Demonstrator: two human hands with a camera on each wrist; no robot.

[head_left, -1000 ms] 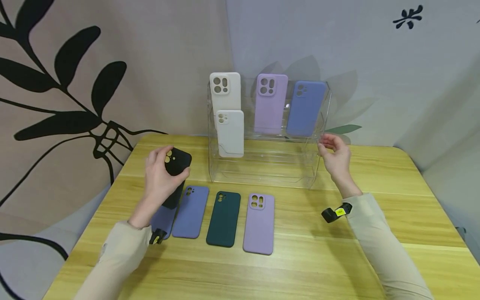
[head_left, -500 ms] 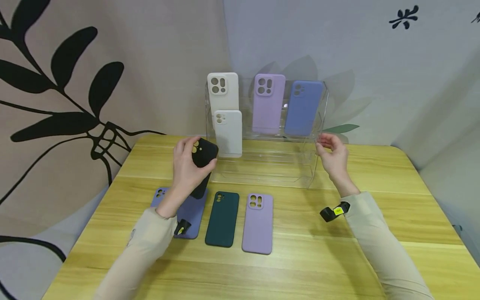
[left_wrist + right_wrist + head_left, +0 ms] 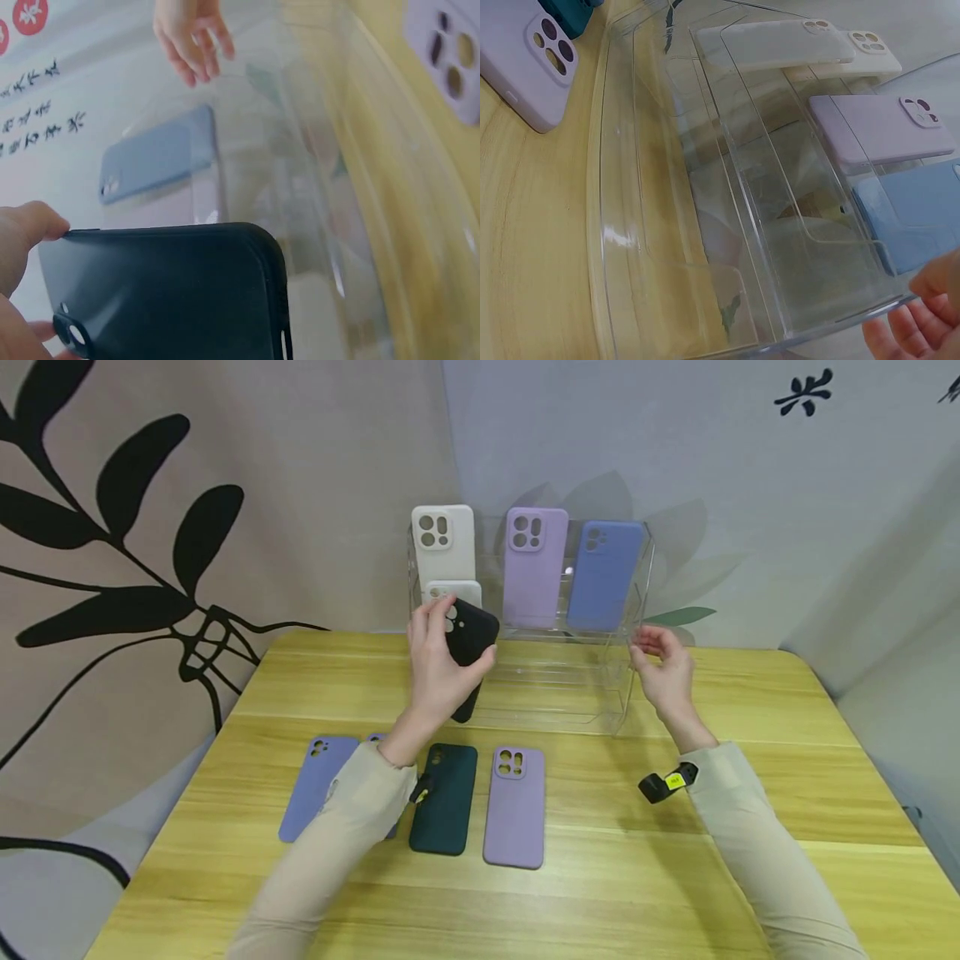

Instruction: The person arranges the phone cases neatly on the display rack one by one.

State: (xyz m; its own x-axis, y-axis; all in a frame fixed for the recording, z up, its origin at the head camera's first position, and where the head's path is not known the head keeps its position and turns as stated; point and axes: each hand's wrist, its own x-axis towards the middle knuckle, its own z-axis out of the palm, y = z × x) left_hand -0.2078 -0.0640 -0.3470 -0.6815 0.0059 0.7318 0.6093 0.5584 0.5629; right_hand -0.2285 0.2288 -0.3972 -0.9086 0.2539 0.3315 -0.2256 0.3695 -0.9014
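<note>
- Step: prob. loading phone cases onto clear stand; black case in transit, held tilted in front of stand's left part, not seated yet.
- L hand: narrow grip, thumb one edge, fingers the other, w/ camera cutouts up.
- R hand: pinching stand's R edge, prob. to steady it.
- On stand: upper white case, lilac case, blue case up top; lower white case a tier down, partly hidden by L hand.
- Next move calls for: tip case upright, lower it into tier beside lower white case w/o knocking that, then let go.
- Writing: L wrist view has brush-style characters + red round marks on the backdrop; too soft to read for sure. No logos seen on cases.
</note>
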